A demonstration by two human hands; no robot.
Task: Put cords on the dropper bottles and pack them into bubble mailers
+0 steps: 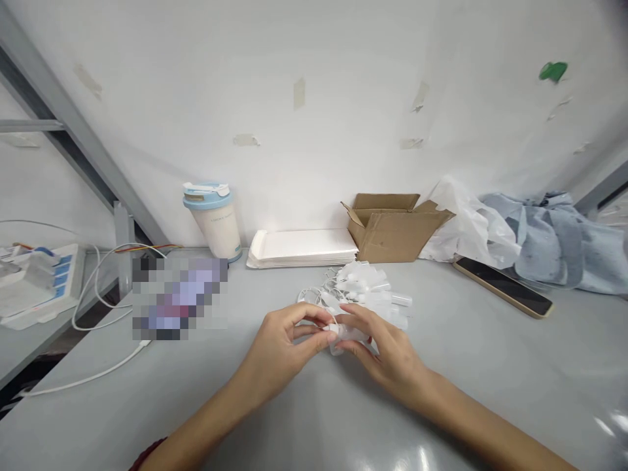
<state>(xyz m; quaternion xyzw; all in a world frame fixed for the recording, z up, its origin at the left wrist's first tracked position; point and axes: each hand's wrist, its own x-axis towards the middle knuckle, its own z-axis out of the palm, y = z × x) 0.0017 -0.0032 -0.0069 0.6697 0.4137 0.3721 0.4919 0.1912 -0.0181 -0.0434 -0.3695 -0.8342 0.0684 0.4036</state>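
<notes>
Near the middle of the table, a small translucent white plastic tube with a white end lies between my two hands. My left hand pinches the white end with thumb and fingertips. Around the tube's other end, the fingers of my right hand are closed, thumb below and fingers above. A thin white strand runs up from the left end. Just behind my fingers lies a pile of similar translucent tubes with thin white cords. My fingers hide part of the held tube, so its exact kind is unclear.
Behind the pile are a stack of white padded envelopes and an open cardboard box. A lidded cup stands at the left, near a blurred-out patch and a white cable. A phone, plastic bag and blue-grey cloth lie right.
</notes>
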